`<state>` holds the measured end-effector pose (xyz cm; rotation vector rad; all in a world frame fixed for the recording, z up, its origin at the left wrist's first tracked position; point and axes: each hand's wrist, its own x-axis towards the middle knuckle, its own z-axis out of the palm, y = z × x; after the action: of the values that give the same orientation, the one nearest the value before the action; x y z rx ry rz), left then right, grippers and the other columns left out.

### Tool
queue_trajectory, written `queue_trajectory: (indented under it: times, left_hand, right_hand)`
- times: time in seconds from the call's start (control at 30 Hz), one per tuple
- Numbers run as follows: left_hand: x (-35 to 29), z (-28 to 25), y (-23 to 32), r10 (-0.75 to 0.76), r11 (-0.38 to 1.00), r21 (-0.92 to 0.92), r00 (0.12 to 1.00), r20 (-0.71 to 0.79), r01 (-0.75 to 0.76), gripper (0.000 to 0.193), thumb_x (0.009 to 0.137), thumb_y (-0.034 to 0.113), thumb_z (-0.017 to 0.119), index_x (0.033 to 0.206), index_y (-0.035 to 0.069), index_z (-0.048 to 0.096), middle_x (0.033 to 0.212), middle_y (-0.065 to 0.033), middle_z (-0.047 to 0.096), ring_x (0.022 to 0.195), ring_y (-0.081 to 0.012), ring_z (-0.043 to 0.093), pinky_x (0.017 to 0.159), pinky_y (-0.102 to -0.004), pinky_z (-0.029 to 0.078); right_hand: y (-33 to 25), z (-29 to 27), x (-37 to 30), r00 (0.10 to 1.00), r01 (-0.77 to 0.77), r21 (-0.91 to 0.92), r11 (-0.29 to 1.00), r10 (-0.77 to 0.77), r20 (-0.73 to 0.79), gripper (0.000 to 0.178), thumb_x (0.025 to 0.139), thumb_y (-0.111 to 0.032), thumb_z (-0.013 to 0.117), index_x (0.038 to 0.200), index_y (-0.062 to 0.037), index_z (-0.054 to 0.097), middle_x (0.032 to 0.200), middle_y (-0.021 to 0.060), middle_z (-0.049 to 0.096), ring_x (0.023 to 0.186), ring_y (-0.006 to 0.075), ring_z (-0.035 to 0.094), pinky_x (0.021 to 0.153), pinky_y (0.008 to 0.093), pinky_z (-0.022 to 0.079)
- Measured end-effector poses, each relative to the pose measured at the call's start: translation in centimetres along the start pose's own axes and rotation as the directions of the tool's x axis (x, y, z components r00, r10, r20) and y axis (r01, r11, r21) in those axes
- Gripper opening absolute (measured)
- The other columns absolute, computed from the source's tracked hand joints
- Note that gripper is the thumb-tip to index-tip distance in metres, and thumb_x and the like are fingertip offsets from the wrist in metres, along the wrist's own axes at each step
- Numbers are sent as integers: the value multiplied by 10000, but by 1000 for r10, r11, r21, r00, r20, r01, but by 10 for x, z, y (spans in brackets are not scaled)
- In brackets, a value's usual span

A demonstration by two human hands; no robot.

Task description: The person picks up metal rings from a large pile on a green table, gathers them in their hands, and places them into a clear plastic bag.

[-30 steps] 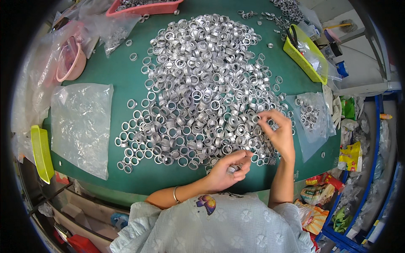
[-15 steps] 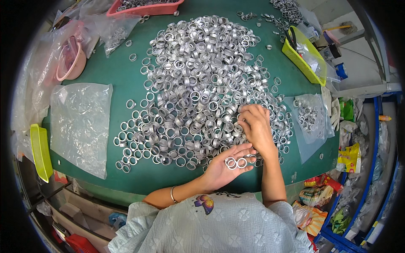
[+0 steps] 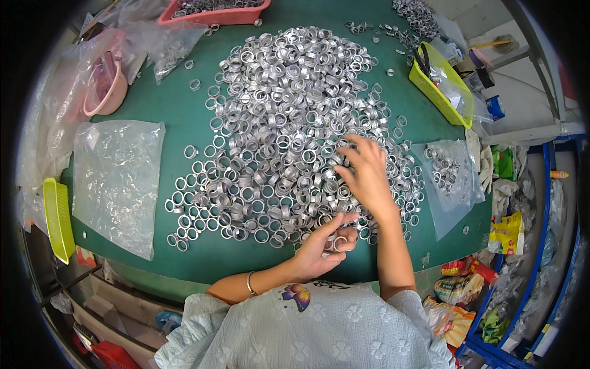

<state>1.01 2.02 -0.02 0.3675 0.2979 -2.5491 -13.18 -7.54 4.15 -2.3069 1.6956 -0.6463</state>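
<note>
A broad heap of silver metal rings [image 3: 289, 104] spreads over the green table. At its near edge my left hand [image 3: 316, 251] is curled, palm up, around a few metal rings [image 3: 338, 243]; the fingers partly hide them. My right hand [image 3: 369, 175] hovers at the right side of the heap, its thumb and fingers apart and pointing at the rings below. I see nothing held between them, though the fingertips may touch some rings. A thin bracelet [image 3: 250, 283] circles my left wrist.
An empty-looking clear plastic bag [image 3: 117, 184] lies flat at left. Another clear bag [image 3: 448, 175], with rings inside, lies at right. Around the table edges stand a pink basin [image 3: 110, 95], a red tray [image 3: 215, 16], a yellow-green basket [image 3: 442, 92] and a narrow green basket [image 3: 58, 221].
My right hand has moved up and away from my left hand, its fingers spreading over the heap. The left fingers have curled in around the rings that lay on them.
</note>
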Motion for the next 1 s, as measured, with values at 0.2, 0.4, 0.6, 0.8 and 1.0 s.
queue_trajectory:
  times: [0.2, 0.4, 0.6, 0.8, 1.0]
  left_hand:
    - [-1, 10, 8, -38, 999, -19, 996, 85, 40, 501, 965, 430, 378, 1329, 88, 420, 1022, -81, 579, 781, -133, 533, 477, -198, 339]
    - [-2, 8, 6, -17, 1000, 16, 995, 94, 16, 465, 967, 372, 404, 1353, 112, 401, 1042, -69, 563, 757, -121, 508, 514, -201, 345]
    - [-4, 9, 4, -77, 991, 111, 995, 70, 69, 400, 972, 285, 406, 1326, 100, 427, 871, -51, 470, 658, -96, 358, 485, -194, 265]
    - [-1, 5, 2, -57, 991, 130, 975, 216, 30, 356, 976, 247, 379, 1277, 79, 468, 802, -29, 466, 641, -90, 369, 437, -189, 256]
    - [-2, 8, -2, -141, 980, 172, 960, 241, 101, 357, 978, 268, 370, 1280, 100, 459, 735, -43, 422, 614, -93, 356, 401, -188, 260]
  right_hand:
    - [0, -35, -12, 991, -66, 389, 919, 15, 131, 121, 766, -96, 664, 818, -6, 602, 1074, 97, 591, 1026, 284, 521, 930, 381, 351]
    - [7, -52, -13, 953, -159, 304, 939, 64, 297, 167, 755, -114, 676, 835, 9, 594, 987, 126, 605, 934, 317, 563, 857, 388, 423]
    - [-14, 6, 19, 990, 68, 170, 983, -87, 107, 485, 746, -204, 701, 1184, -85, 529, 1255, 162, 465, 1187, 343, 414, 996, 422, 317]
    - [-13, 3, 5, 923, 107, 194, 975, -170, 345, 419, 749, -116, 695, 1155, -101, 596, 1296, 109, 459, 1124, 295, 486, 931, 364, 410]
    - [-5, -24, 18, 916, 24, 354, 935, -162, 366, 398, 705, -144, 730, 1086, -82, 633, 1156, 110, 564, 1101, 284, 498, 934, 373, 390]
